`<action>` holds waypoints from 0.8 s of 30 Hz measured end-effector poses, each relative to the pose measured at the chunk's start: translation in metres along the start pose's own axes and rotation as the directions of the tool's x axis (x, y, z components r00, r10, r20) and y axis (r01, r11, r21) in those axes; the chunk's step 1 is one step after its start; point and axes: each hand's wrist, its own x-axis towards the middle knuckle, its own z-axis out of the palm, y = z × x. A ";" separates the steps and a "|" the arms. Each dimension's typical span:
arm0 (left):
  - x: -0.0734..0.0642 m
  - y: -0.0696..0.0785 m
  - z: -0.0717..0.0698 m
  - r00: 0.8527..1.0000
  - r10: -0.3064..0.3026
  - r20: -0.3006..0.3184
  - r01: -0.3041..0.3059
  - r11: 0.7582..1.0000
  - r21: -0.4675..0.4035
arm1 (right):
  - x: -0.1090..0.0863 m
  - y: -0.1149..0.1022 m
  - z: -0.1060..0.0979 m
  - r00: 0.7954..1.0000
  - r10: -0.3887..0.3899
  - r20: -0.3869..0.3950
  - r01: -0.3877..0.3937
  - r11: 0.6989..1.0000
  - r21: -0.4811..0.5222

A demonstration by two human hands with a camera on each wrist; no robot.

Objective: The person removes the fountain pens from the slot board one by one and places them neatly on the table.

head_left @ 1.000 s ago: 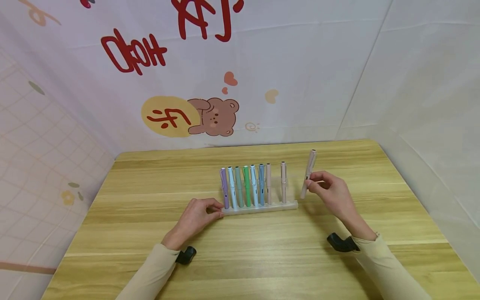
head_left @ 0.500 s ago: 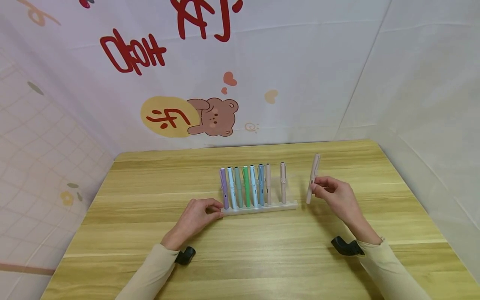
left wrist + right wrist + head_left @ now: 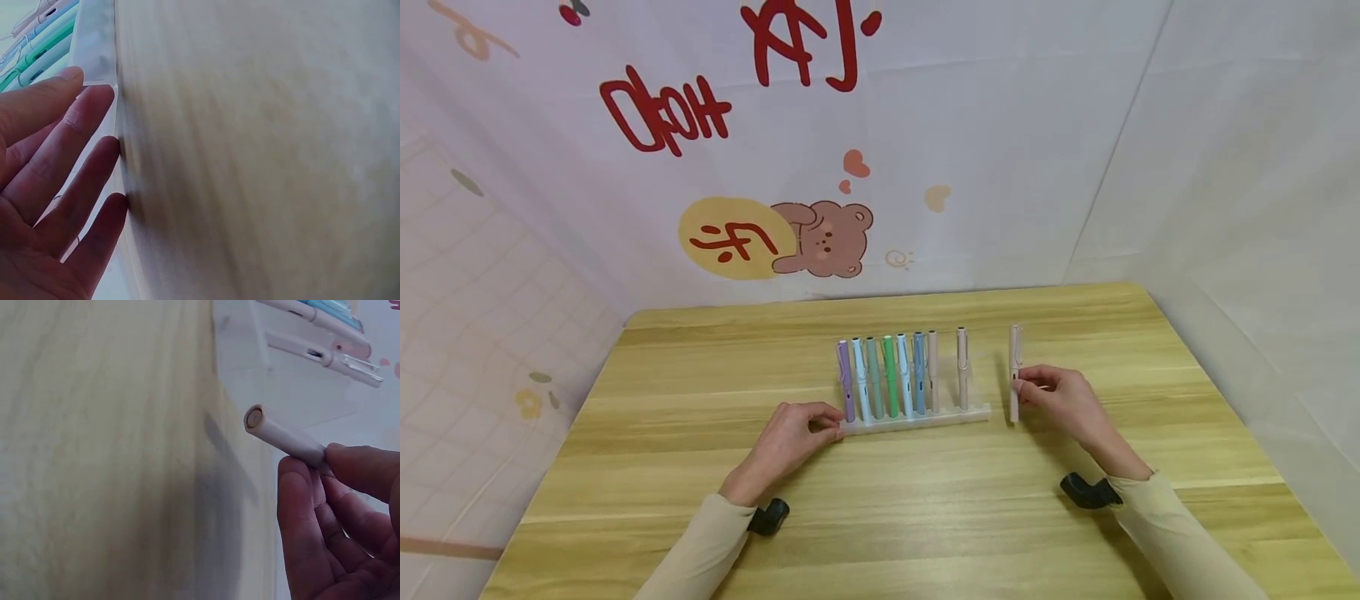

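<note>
A clear pen rack (image 3: 917, 422) stands mid-table with several capped pens upright in a row. At its left end, my left hand (image 3: 793, 440) holds the rack's corner between thumb and index finger; the left wrist view shows the fingertips against the rack's end (image 3: 95, 47). Right of the rack, my right hand (image 3: 1063, 406) pinches a pale pink pen (image 3: 1015, 354) between thumb and fingers. That pen is nearly upright with its cap on top, apart from the rack. In the right wrist view the pen's lower end (image 3: 287, 437) points toward the camera, above its shadow.
In the rack, a gap separates one pink pen (image 3: 962, 367) near the right end from the rest, which run from a purple pen (image 3: 847, 379) to another pink pen (image 3: 933, 371). A printed cloth wall (image 3: 1000, 125) rises behind the wooden table (image 3: 880, 517).
My right hand with the pink pen first moved right, away from the rack, then came back left and lower, and the pen turned from tilted to nearly upright. The left hand stayed put.
</note>
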 end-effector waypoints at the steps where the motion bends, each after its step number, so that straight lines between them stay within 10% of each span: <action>1: 0.000 0.000 0.000 1.000 -0.003 0.000 0.003 1.000 0.001 | 0.001 0.001 0.001 1.000 0.003 0.011 -0.003 1.000 -0.007; 24: -0.001 0.000 -0.002 1.000 0.002 -0.005 -0.002 1.000 -0.007 | 0.024 0.001 0.000 0.990 0.058 0.130 -0.038 0.988 -0.149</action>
